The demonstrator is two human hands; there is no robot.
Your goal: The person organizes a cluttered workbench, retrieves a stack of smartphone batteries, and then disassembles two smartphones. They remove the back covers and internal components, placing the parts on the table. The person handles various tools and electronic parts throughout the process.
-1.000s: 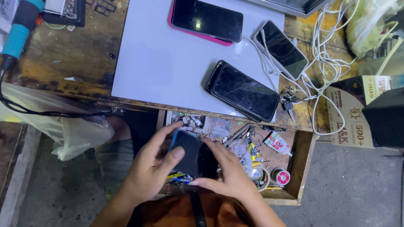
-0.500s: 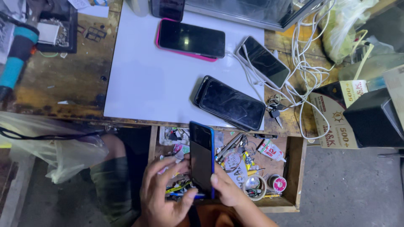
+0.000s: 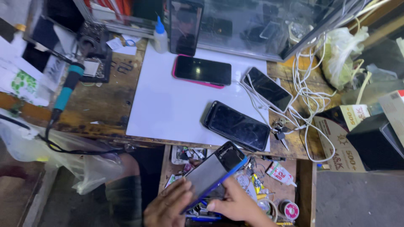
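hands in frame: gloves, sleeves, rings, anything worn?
Both bare. The left hand and right hand show no gloves, and no rings or watch that I can make out. No sleeves are visible; the wrists run out of the bottom edge, so anything worn higher up is out of view.

Light from above is hitting my white mat [image 3: 168, 105] brightly, while the drawer [image 3: 269, 185] and floor are sitting in dim shadow. Glare is streaking the glass case [image 3: 269, 25] and the phone screens. My hands are looking slightly blurred, the edges soft.
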